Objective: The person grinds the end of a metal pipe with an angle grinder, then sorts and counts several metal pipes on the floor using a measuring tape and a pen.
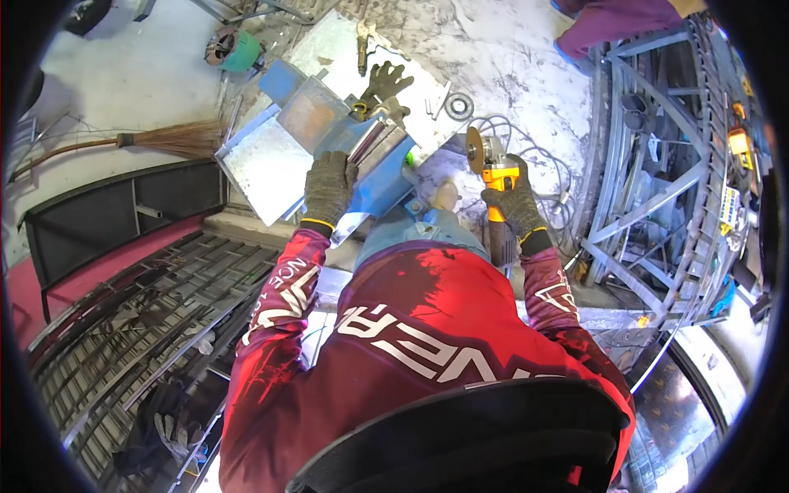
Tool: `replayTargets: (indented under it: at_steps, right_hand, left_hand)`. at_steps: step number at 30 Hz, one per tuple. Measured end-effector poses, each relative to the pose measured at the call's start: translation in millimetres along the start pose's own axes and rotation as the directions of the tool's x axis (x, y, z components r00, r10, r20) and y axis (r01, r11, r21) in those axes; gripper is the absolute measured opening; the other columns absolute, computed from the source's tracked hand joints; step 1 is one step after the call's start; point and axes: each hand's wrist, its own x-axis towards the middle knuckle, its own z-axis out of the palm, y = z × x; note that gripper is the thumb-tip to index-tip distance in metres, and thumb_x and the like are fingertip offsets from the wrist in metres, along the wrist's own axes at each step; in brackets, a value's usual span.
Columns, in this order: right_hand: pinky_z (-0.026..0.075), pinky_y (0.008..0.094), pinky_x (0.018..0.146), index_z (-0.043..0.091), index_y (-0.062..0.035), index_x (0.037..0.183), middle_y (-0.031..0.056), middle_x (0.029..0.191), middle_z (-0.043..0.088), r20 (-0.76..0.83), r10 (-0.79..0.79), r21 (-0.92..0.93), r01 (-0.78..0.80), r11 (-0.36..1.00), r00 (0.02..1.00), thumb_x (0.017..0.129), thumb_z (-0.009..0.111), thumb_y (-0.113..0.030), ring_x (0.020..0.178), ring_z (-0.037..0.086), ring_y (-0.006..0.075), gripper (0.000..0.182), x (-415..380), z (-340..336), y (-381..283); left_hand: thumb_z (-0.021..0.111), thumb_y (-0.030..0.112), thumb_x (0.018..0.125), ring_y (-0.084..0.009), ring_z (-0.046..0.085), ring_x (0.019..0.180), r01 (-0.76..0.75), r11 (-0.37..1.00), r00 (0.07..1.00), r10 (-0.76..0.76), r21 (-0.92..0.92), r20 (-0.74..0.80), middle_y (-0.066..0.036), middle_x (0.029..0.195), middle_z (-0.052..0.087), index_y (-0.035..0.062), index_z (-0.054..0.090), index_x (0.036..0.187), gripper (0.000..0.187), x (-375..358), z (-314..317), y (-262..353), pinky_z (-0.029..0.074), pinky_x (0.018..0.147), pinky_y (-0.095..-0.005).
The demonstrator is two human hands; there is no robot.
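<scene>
So the yellow angle grinder (pixel 499 178) is gripped in the gloved right hand (pixel 515 204), fingers wrapped around its body, with the cutting disc (pixel 475 150) held apart from the metal strips (pixel 379 141). The gloved left hand (pixel 331 187) is placed just beside those strips, fingers close together; whether anything's pinched can't be told. Another glove (pixel 386 80) is left lying beyond them, near a green container (pixel 243 53).

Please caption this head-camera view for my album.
Gloved right hand grips a yellow angle grinder; gloved left hand lies beside narrow metal bars.
</scene>
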Motion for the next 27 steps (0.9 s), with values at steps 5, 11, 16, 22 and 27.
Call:
replayTargets:
  at_steps: [5,11,16,22,27]
  right_hand:
    - [0.055,0.0366,0.079,0.034,-0.0118,0.141,0.0123,0.113,0.059,0.018,-0.001,0.034,0.0,0.999,1.0,0.068,0.075,-0.001,0.094,0.061,0.0231,0.085,1.3,-1.3,-1.0]
    - [0.054,0.035,0.075,0.034,-0.0128,0.141,0.0109,0.11,0.058,0.053,-0.018,0.082,0.014,0.997,0.998,0.068,0.075,0.0,0.09,0.06,0.0217,0.086,3.8,-5.6,-0.5]
    - [0.054,0.0339,0.075,0.034,-0.0135,0.14,0.0094,0.111,0.057,0.036,-0.063,-0.003,0.064,0.998,0.997,0.068,0.076,0.0,0.092,0.059,0.0213,0.085,1.8,-12.1,9.1]
    - [0.053,0.034,0.077,0.034,-0.0141,0.141,0.0096,0.113,0.056,0.05,-0.044,-0.013,0.045,0.999,0.998,0.068,0.075,0.0,0.094,0.058,0.0214,0.084,-6.0,-16.1,13.9]
    - [0.055,0.0366,0.078,0.035,-0.0112,0.14,0.0124,0.112,0.058,0.038,-0.006,0.06,0.003,0.998,0.999,0.066,0.078,-0.002,0.093,0.061,0.0233,0.086,-10.5,-20.2,21.0]
  left_hand:
    - [0.052,0.027,0.098,-0.0464,0.059,0.09,0.067,0.969,0.995,-0.081,-0.238,-0.049,-0.023,0.102,0.057,0.0059,0.054,0.108,0.024,-5.7,-21.6,-10.6,0.049,0.075,-0.0536]
    - [0.052,0.031,0.098,-0.0444,0.064,0.094,0.128,0.95,0.991,-0.131,-0.286,0.01,-0.024,0.106,0.065,0.0067,0.057,0.117,0.031,5.8,-35.3,13.0,0.051,0.078,-0.0527]
    - [0.051,0.033,0.098,-0.0432,0.066,0.089,0.089,0.99,0.996,-0.088,-0.105,0.021,-0.021,0.1,0.067,0.0095,0.059,0.114,0.03,18.0,-42.9,30.4,0.052,0.075,-0.0531]
    - [0.052,0.032,0.096,-0.0411,0.067,0.089,0.044,0.996,0.979,-0.058,0.076,0.194,-0.018,0.098,0.068,0.0139,0.057,0.106,0.021,32.6,-53.7,38.4,0.051,0.075,-0.054]
    - [0.054,0.031,0.095,-0.0416,0.068,0.085,0.078,0.973,0.943,-0.142,0.216,0.302,-0.018,0.096,0.067,0.0141,0.056,0.108,0.021,6.1,-79.7,13.1,0.052,0.072,-0.0539]
